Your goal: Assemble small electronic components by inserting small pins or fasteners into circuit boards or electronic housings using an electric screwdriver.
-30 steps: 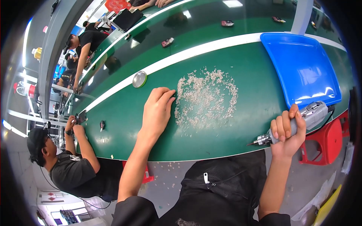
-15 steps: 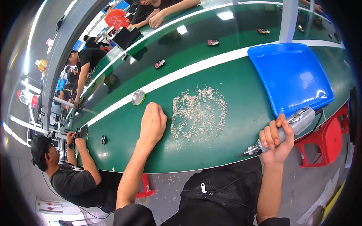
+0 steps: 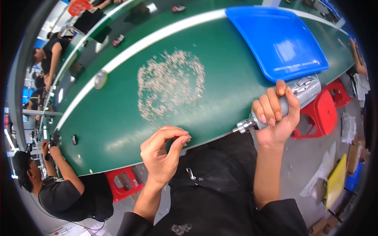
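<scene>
My right hand (image 3: 275, 118) is wrapped round a grey electric screwdriver (image 3: 306, 91), whose chuck and bit point left over the table's front edge. The thumb and fingertips of my left hand (image 3: 161, 155) are pinched together near that edge; anything between them is too small to make out. Beyond my left hand, a loose patch of small silvery pieces, apparently screws (image 3: 167, 84), is spread over the green tabletop (image 3: 224, 78). A small round tin or lid (image 3: 100, 80) sits by the white strip at the left.
A blue tray (image 3: 258, 47) lies on the table at the far right. Red stools (image 3: 321, 112) stand below the right side. On the left, a seated co-worker (image 3: 63, 196) works at the same table. Small dark objects (image 3: 118, 40) lie beyond the white strip.
My left hand has come back from beside the screws to the front edge, now pinched. The right hand still grips the screwdriver. The whole view has shifted to the right and downward.
</scene>
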{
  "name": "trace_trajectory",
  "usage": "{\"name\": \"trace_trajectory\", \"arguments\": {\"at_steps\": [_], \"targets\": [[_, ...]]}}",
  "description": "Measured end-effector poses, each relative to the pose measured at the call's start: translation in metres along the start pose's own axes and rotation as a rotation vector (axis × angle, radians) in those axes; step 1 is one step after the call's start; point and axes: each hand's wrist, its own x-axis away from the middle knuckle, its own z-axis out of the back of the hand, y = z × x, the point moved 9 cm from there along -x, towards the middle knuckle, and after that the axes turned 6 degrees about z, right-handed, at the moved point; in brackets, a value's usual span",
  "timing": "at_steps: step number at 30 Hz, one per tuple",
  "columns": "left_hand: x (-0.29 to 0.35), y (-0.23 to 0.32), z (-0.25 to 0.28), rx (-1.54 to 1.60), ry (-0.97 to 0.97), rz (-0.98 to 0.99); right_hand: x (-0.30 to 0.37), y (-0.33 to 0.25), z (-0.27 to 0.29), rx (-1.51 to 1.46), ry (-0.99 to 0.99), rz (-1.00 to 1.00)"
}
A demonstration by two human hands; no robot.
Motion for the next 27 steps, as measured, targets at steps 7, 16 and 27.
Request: {"name": "trace_trajectory", "arguments": {"at_steps": [7, 16, 27], "targets": [[0.028, -0.007, -0.055, 0.677, -0.222, 0.218, 0.026, -0.012, -0.059, -0.141, -0.172, 0.075], [0.032, -0.008, -0.071, 0.737, -0.276, 0.300, 0.031, -0.016, -0.055, -0.080, -0.220, 0.102], [0.031, -0.014, -0.080, 0.785, -0.339, 0.390, 0.033, -0.022, -0.058, -0.028, -0.250, 0.120]]}}
